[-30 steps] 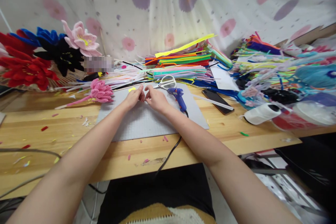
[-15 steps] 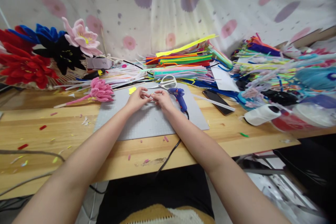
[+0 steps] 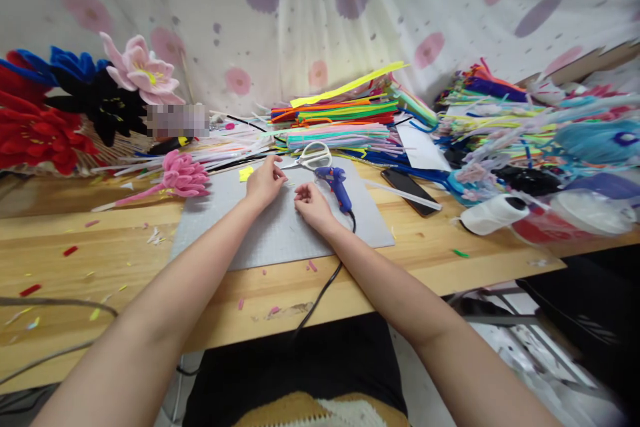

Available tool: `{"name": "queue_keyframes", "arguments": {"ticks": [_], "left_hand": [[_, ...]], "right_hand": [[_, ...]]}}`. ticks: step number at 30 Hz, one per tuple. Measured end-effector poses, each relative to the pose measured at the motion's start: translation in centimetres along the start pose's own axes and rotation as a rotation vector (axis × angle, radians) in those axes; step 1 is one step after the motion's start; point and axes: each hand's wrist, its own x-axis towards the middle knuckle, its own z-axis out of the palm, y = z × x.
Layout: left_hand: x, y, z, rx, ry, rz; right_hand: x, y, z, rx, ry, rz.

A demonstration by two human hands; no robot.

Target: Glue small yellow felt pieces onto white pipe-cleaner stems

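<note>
Hands now apart, piece tiny, pale

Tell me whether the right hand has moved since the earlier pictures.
Yes. The right hand has shifted rightward and toward the person, its fingertips now nearer the blue glue gun.
</note>
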Motion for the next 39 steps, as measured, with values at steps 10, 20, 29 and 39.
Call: {"name": "queue_keyframes", "arguments": {"ticks": [10,20,29,39], "left_hand": [[0.3,-0.3,0.5,0.151,-0.119,-0.002],[-0.4,-0.9,0.4,0.114,-0.127,0.067],[-0.7,-1.6,-1.3,-0.54,0.091,-0.164],[-3.9,-3.0,-3.5,-1.049,0.3,-0.303]], "right_hand": [[-0.5,-0.2,-0.3,-0.244,0.029,-0.171],[0.2,-1.5,-0.1,-0.578,-0.002,-0.156],[0.3,-1.4,0.0,-0.6,-0.033,-0.137],[0.5,-0.7,0.0,-0.423,0.156,-0.301]]}}
